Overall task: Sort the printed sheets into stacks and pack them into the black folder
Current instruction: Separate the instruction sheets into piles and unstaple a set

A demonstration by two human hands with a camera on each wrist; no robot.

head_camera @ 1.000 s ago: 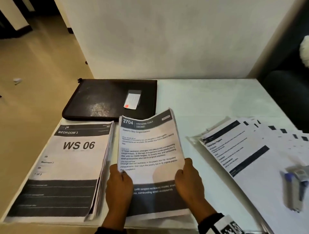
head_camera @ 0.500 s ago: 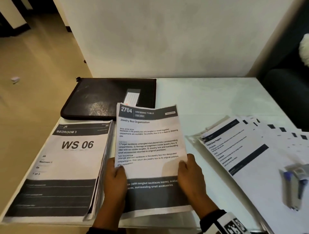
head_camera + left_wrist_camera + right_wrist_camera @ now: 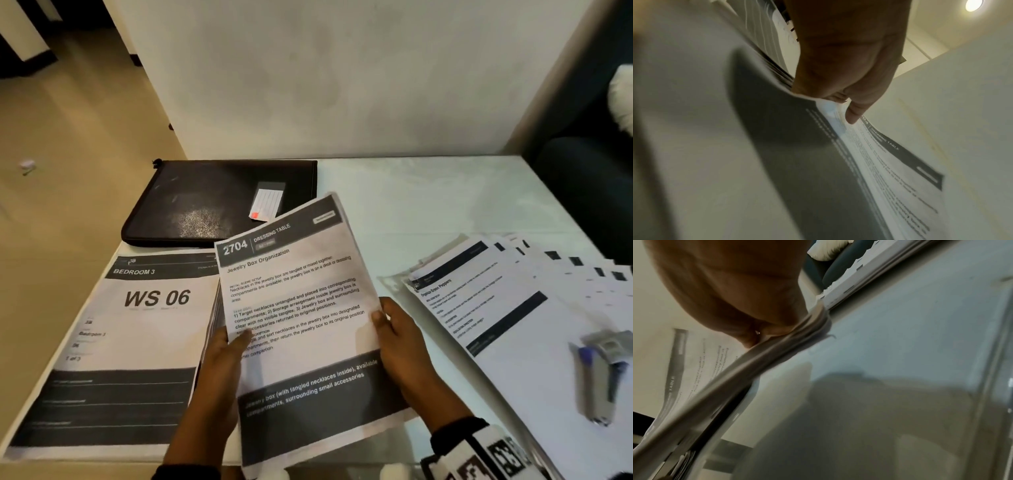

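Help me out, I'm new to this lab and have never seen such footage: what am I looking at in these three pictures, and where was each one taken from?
No machine here: a person works with bare hands, wearing three cameras. The big picture is from the head, looking down at a white table. The other two look along each wrist, very close and blurred. Both the left hand and the right hand hold a sheaf of printed sheets headed "2704 Dressing Table", tilted above the table. On the table lie a closed black folder, a "WS 06" stack, fanned sheets at the right, and a small grey and blue object on them.
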